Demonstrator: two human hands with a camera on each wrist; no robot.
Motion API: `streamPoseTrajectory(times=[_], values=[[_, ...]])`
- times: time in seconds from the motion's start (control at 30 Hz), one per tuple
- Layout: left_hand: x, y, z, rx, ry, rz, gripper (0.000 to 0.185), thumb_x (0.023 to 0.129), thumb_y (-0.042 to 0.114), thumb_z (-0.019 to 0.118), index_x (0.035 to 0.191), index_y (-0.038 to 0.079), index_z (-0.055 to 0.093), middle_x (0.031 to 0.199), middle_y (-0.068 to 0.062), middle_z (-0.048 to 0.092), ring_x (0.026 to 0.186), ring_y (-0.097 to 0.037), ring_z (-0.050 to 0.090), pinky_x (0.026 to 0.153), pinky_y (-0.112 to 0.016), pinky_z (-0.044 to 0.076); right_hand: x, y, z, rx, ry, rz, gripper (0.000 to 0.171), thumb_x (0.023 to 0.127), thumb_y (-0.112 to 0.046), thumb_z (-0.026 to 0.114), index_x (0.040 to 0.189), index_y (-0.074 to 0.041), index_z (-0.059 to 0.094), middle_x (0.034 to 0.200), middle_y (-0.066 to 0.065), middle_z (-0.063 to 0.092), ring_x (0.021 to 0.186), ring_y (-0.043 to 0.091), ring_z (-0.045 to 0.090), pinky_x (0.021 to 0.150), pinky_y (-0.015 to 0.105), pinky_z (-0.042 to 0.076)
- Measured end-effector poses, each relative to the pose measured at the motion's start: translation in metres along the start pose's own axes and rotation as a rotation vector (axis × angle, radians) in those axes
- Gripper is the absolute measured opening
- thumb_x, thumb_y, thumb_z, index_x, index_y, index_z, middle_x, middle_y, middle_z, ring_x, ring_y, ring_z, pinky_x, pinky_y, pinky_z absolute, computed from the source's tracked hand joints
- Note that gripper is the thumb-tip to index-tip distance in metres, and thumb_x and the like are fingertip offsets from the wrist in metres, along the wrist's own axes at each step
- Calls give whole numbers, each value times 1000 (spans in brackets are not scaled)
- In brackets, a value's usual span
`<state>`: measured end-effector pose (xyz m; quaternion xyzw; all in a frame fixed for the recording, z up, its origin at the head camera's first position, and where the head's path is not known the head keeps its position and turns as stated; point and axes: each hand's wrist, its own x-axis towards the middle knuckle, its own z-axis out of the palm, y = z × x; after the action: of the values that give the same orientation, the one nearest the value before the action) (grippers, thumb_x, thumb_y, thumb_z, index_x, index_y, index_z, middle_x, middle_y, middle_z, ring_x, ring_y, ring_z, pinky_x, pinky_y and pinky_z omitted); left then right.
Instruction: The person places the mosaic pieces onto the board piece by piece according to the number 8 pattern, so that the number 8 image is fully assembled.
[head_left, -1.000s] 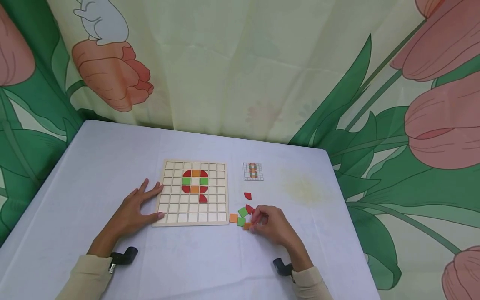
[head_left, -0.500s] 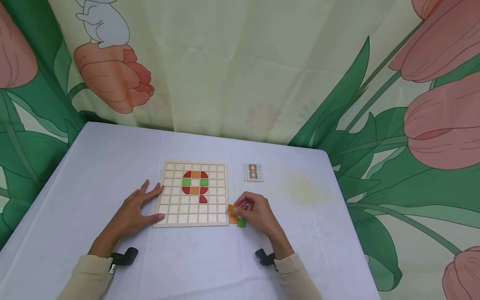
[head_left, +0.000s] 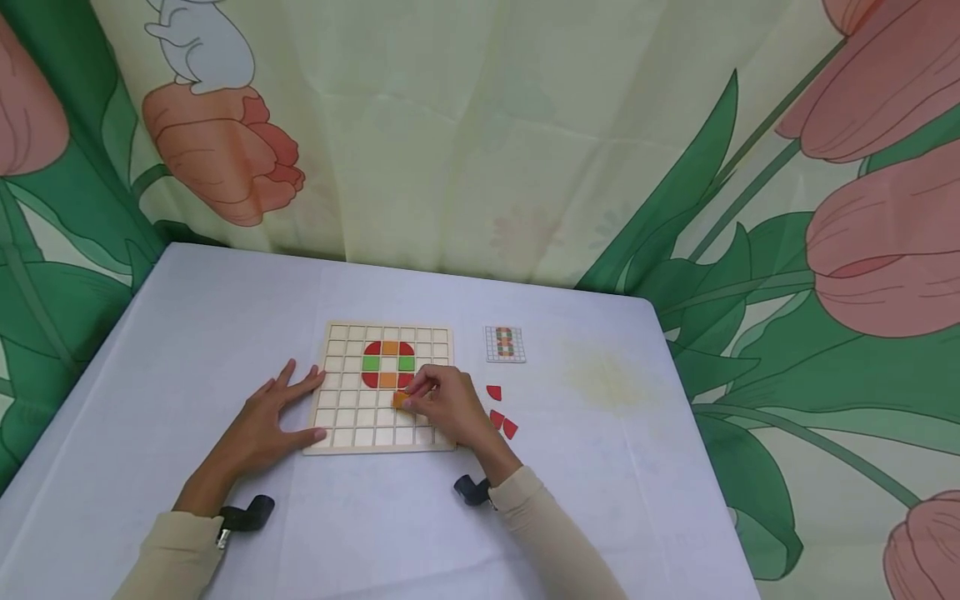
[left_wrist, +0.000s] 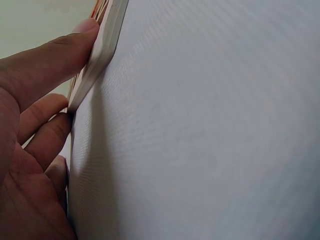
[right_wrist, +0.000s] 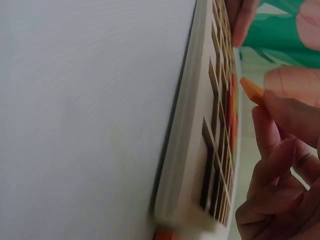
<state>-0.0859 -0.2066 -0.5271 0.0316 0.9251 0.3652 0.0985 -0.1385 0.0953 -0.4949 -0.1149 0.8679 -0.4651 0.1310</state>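
a pale blue tablecloth (head_left: 187, 333) covers the table, with a tulip-print curtain (head_left: 480, 125) hanging behind its far edge. the right hand (head_left: 450, 408) pinches one orange tile (head_left: 400, 400) between thumb and fingertips, holding it over the wooden grid board (head_left: 347, 417), just below the coloured ring; in the right wrist view the tile (right_wrist: 251, 90) sits tilted above the cells, not yet flat in one. the left hand (head_left: 266, 421) lies flat with fingers spread and straight, thumb and fingertips pressing the board's left edge, as the left wrist view shows against the board's rim (left_wrist: 102, 47). the ring on the board counts four red quarter pieces, two green squares and two orange squares around one bare middle cell. the board's outer rows and columns stand bare. right of the board lie three loose red pieces (head_left: 502, 417), near each other, well clear of the table edge. farther back sits one small pattern card (head_left: 505, 343). wide bare cloth lies on both sides.
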Motion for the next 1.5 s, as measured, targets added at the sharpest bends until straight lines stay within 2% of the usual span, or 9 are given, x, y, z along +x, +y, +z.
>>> streamPoseTrajectory(times=[0.2, 0.63, 0.83, 1.1, 1.2, 1.3, 1.4, 1.5], values=[[1, 0, 2, -2, 0, 0, 100, 82, 41, 90, 166, 25, 38, 177, -28, 10, 153, -70, 15, 113, -86, 25, 13, -8, 13, -52, 6, 37, 15, 89, -17, 87, 90, -21, 73, 80, -8, 71, 78, 7, 67, 70, 25, 53], [2, -2, 1, 7, 9, 10, 100, 83, 43, 90, 166, 25, 37, 177, -28, 10, 153, -70, 15, 113, -87, 24, 22, -16, 23, -206, 12, 43, 15, 90, -16, 86, 85, -22, 74, 74, -10, 67, 72, 7, 62, 67, 23, 49], [2, -2, 1, 1, 8, 9, 100, 83, 42, 90, 166, 25, 38, 177, -28, 10, 154, -69, 15, 114, -87, 23, 23, -15, 23, -208, 2, 40, 15, 89, -17, 87, 84, -23, 74, 74, -9, 66, 73, 8, 62, 66, 23, 50], [4, -2, 0, 4, 16, 7, 100, 82, 42, 90, 166, 24, 38, 177, -28, 11, 154, -69, 15, 115, -86, 24, 18, -3, 8, -85, -7, 21, 17, 88, -18, 88, 101, -21, 78, 84, -8, 71, 82, 9, 66, 72, 25, 54], [4, -3, 0, 10, 17, 8, 100, 82, 42, 90, 166, 24, 38, 176, -29, 11, 154, -69, 15, 114, -86, 24, 15, 3, -2, -60, 16, 50, 19, 88, -19, 88, 104, -21, 78, 85, -7, 71, 79, 12, 66, 66, 26, 54], [4, -3, 0, 10, 16, 6, 100, 82, 41, 90, 166, 24, 38, 176, -29, 11, 153, -70, 16, 113, -87, 25, 11, 10, -14, -65, 57, 78, 20, 88, -18, 88, 105, -21, 77, 86, -4, 70, 74, 18, 63, 60, 26, 50], [4, -3, 1, 10, 14, 1, 101, 82, 42, 90, 166, 24, 37, 176, -29, 11, 153, -70, 16, 113, -87, 26, 7, 18, -27, -78, 98, 109, 23, 88, -18, 88, 108, -21, 77, 88, -4, 70, 72, 20, 60, 58, 27, 46], [3, -4, 1, 6, 9, -5, 101, 82, 42, 90, 166, 24, 36, 176, -29, 10, 153, -70, 15, 113, -87, 25, 2, 28, -41, -82, 144, 141, 25, 88, -15, 88, 109, -21, 77, 90, -3, 71, 71, 21, 60, 58, 27, 48]])
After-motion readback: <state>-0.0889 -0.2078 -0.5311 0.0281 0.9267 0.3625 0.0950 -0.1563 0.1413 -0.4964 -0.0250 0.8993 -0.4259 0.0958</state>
